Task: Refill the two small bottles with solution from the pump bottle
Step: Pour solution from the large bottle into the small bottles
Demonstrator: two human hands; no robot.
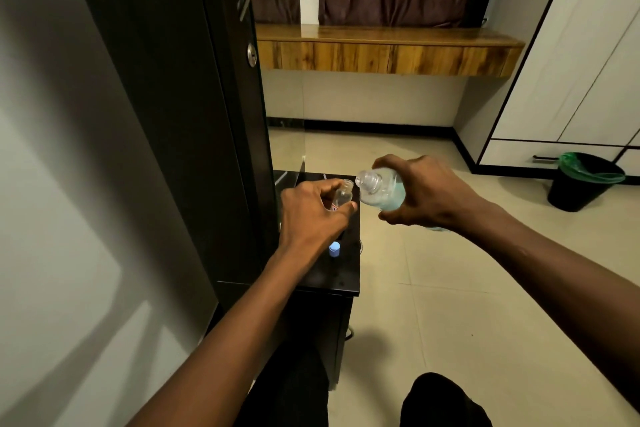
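Holding the pump bottle tipped over sideways, the right hand has its grip wrapped tight around the body, open neck pointing left with the pump head off. You can see pale blue solution pooled along the low side of it. The left hand has a closed grip on a small clear bottle, uncapped, mouth tilted up toward the big bottle's neck; the two openings sit just beside each other, can't tell if they actually touch. All this is above a dark glossy counter next to a dark wardrobe. A little blue cap sits on the counter right below the left hand.
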